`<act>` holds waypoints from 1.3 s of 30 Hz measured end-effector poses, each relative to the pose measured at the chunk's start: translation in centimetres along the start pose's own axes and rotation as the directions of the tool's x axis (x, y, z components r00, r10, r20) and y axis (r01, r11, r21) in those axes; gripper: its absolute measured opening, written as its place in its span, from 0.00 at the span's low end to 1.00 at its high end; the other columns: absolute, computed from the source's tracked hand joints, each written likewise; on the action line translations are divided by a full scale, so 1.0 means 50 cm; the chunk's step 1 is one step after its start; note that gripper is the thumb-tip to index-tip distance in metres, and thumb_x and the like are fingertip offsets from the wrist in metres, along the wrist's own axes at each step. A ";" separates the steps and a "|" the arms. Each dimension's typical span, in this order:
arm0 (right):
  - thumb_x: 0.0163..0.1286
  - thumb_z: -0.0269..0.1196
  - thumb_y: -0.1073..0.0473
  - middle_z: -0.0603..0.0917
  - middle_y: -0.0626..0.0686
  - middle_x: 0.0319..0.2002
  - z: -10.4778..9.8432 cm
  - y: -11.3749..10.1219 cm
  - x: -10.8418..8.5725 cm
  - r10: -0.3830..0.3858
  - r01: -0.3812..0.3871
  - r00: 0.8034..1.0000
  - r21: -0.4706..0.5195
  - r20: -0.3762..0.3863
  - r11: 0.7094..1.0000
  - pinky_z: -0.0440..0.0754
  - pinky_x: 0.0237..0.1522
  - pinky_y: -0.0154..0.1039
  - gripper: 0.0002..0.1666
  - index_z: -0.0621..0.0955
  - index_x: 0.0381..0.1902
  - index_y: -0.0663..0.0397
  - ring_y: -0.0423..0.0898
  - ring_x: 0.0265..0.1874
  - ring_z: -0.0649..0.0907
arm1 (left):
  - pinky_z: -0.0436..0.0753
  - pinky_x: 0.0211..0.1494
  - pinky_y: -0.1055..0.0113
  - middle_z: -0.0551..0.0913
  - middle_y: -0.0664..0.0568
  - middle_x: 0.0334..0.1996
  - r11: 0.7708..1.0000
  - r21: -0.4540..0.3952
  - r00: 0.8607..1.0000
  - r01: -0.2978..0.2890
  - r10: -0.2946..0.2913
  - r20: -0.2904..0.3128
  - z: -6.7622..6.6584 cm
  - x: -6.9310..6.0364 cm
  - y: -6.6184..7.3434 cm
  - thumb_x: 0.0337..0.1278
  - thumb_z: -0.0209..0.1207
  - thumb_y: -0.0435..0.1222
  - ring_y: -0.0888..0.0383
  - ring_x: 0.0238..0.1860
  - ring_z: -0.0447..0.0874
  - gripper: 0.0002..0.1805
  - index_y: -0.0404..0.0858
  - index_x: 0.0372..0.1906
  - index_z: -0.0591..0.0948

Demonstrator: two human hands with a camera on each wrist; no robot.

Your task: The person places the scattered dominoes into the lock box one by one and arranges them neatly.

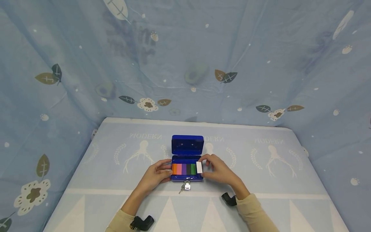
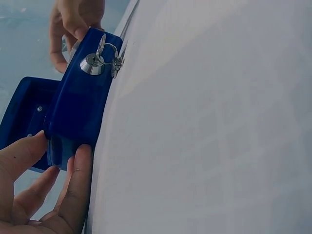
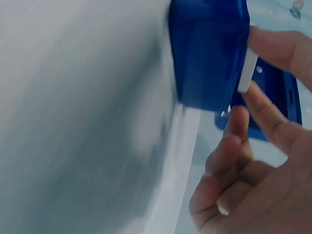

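A blue metal cash box (image 1: 186, 178) stands on the table, its lid (image 1: 187, 145) raised at the back. Inside lies a row of coloured blocks (image 1: 184, 169): orange, pink, purple, black and green. My left hand (image 1: 157, 172) grips the box's left end, thumb at the rim and fingers against the side wall (image 2: 62, 151). At the right end, my right hand (image 1: 217, 169) pinches a white block (image 1: 199, 167) between thumb and index finger, beside the green block. The right wrist view shows this white block (image 3: 247, 70) at the box's rim. Keys (image 2: 101, 48) hang from the front lock (image 2: 91, 65).
A pale patterned cloth covers the table (image 1: 261, 180). Its far edge meets a blue curtain (image 1: 185, 64) printed with leaves and flowers, which also closes off both sides. A black wrist mount (image 1: 142, 222) sits on the left sleeve, another black mount (image 1: 229, 199) on the right.
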State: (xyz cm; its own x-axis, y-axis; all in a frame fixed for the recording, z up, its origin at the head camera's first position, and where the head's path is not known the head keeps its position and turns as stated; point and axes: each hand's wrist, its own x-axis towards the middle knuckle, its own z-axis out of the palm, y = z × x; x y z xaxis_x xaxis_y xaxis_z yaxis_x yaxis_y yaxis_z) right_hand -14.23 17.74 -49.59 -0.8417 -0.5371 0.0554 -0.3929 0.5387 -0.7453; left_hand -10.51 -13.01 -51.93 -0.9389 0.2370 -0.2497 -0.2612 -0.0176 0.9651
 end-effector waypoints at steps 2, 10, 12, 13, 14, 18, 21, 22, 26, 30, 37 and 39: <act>0.54 0.74 0.61 0.75 0.53 0.35 0.004 -0.010 0.007 0.020 -0.020 1.000 -0.022 -0.003 1.000 0.69 0.29 0.37 0.29 0.79 0.55 0.45 0.46 0.31 0.71 | 0.87 0.48 0.56 0.77 0.32 0.56 1.000 -0.001 1.000 -0.002 0.002 0.003 0.000 -0.001 0.002 0.62 0.64 0.29 0.45 0.51 0.83 0.31 0.31 0.70 0.70; 0.49 0.74 0.57 0.73 0.49 0.32 0.018 -0.050 0.027 0.165 -0.160 0.986 -0.264 -0.001 0.951 0.68 0.30 0.40 0.27 0.80 0.49 0.45 0.45 0.31 0.71 | 0.86 0.50 0.55 0.76 0.31 0.58 1.000 -0.009 1.000 0.004 -0.004 0.016 0.003 -0.004 0.010 0.63 0.64 0.29 0.43 0.53 0.82 0.32 0.30 0.71 0.68; 0.47 0.75 0.56 0.72 0.48 0.32 0.018 -0.060 0.030 0.201 -0.193 0.979 -0.325 -0.009 0.926 0.69 0.31 0.41 0.28 0.81 0.49 0.45 0.45 0.31 0.70 | 0.86 0.50 0.55 0.75 0.30 0.58 1.000 -0.014 1.000 0.002 -0.002 0.019 0.003 -0.005 0.013 0.63 0.64 0.28 0.42 0.53 0.81 0.32 0.30 0.71 0.68; 0.47 0.75 0.56 0.72 0.48 0.33 0.018 -0.065 0.031 0.216 -0.207 0.976 -0.349 -0.014 0.914 0.69 0.30 0.41 0.28 0.81 0.48 0.45 0.45 0.31 0.71 | 0.86 0.50 0.55 0.75 0.30 0.58 1.000 -0.015 1.000 0.000 0.000 0.020 0.004 -0.005 0.014 0.63 0.64 0.28 0.42 0.53 0.81 0.32 0.30 0.71 0.68; 0.47 0.76 0.55 0.73 0.48 0.33 0.018 -0.069 0.033 0.225 -0.216 0.974 -0.369 -0.018 0.904 0.70 0.30 0.42 0.28 0.81 0.48 0.46 0.46 0.31 0.71 | 0.86 0.50 0.54 0.75 0.30 0.58 1.000 -0.017 1.000 -0.002 0.003 0.021 0.004 -0.005 0.014 0.63 0.64 0.28 0.42 0.54 0.81 0.32 0.30 0.71 0.68; 0.46 0.78 0.54 0.76 0.50 0.35 0.018 -0.085 0.040 0.266 -0.246 0.964 -0.435 -0.015 0.866 0.73 0.30 0.44 0.28 0.81 0.47 0.48 0.48 0.31 0.72 | 0.86 0.50 0.54 0.75 0.30 0.58 1.000 -0.015 1.000 -0.003 0.003 0.021 0.003 -0.004 0.013 0.63 0.64 0.29 0.42 0.54 0.81 0.32 0.30 0.71 0.68; 0.47 0.78 0.53 0.77 0.52 0.38 0.019 -0.092 0.047 0.298 -0.259 0.955 -0.473 0.008 0.842 0.77 0.32 0.46 0.28 0.81 0.47 0.49 0.48 0.33 0.73 | 0.86 0.50 0.55 0.75 0.31 0.58 1.000 -0.011 1.000 0.002 -0.002 0.017 0.002 -0.002 0.008 0.63 0.64 0.29 0.43 0.53 0.82 0.32 0.30 0.70 0.68; 0.47 0.78 0.53 0.78 0.52 0.38 0.020 -0.093 0.049 0.309 -0.263 0.951 -0.483 0.018 0.835 0.78 0.32 0.46 0.28 0.81 0.47 0.49 0.48 0.33 0.74 | 0.86 0.50 0.55 0.76 0.31 0.58 1.000 -0.008 1.000 0.001 -0.001 0.017 0.001 -0.002 0.007 0.63 0.64 0.29 0.43 0.53 0.82 0.32 0.30 0.70 0.68; 0.48 0.78 0.54 0.78 0.51 0.38 0.022 -0.092 0.054 0.339 -0.271 0.940 -0.497 0.049 0.824 0.80 0.32 0.46 0.27 0.82 0.47 0.49 0.48 0.34 0.74 | 0.86 0.49 0.56 0.76 0.32 0.57 1.000 -0.005 1.000 -0.003 0.003 0.015 0.000 -0.002 0.001 0.63 0.64 0.29 0.44 0.52 0.83 0.31 0.30 0.70 0.69; 0.48 0.78 0.55 0.78 0.50 0.38 0.023 -0.088 0.058 0.348 -0.275 0.936 -0.490 0.062 0.827 0.80 0.32 0.46 0.27 0.82 0.47 0.49 0.47 0.34 0.74 | 0.87 0.48 0.57 0.77 0.32 0.57 1.000 -0.008 1.000 -0.007 0.007 0.018 -0.001 -0.002 -0.001 0.63 0.64 0.29 0.44 0.52 0.83 0.31 0.30 0.69 0.69; 0.50 0.78 0.55 0.78 0.50 0.39 0.021 -0.084 0.055 0.342 -0.276 0.937 -0.452 0.069 0.848 0.81 0.35 0.47 0.27 0.82 0.49 0.50 0.47 0.35 0.75 | 0.86 0.50 0.55 0.76 0.31 0.58 1.000 -0.018 1.000 -0.007 0.008 0.021 0.000 -0.001 0.003 0.63 0.64 0.29 0.44 0.53 0.82 0.31 0.30 0.70 0.68; 0.50 0.78 0.55 0.78 0.50 0.38 0.022 -0.082 0.054 0.335 -0.273 0.940 -0.433 0.071 0.859 0.81 0.35 0.47 0.27 0.81 0.49 0.50 0.47 0.35 0.75 | 0.86 0.50 0.54 0.76 0.31 0.58 1.000 -0.020 1.000 -0.006 0.007 0.020 0.001 -0.002 0.004 0.64 0.64 0.28 0.44 0.53 0.82 0.31 0.29 0.70 0.68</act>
State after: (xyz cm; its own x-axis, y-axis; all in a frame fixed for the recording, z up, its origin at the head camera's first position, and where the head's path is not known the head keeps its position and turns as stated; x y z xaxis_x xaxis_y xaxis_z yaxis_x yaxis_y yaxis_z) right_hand -14.48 13.37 -47.10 -0.8961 -0.3705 -0.2445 -0.2681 0.8906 -0.3673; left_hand -10.47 -13.00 -51.73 -0.9360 0.2561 -0.2415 -0.2596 -0.0386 0.9649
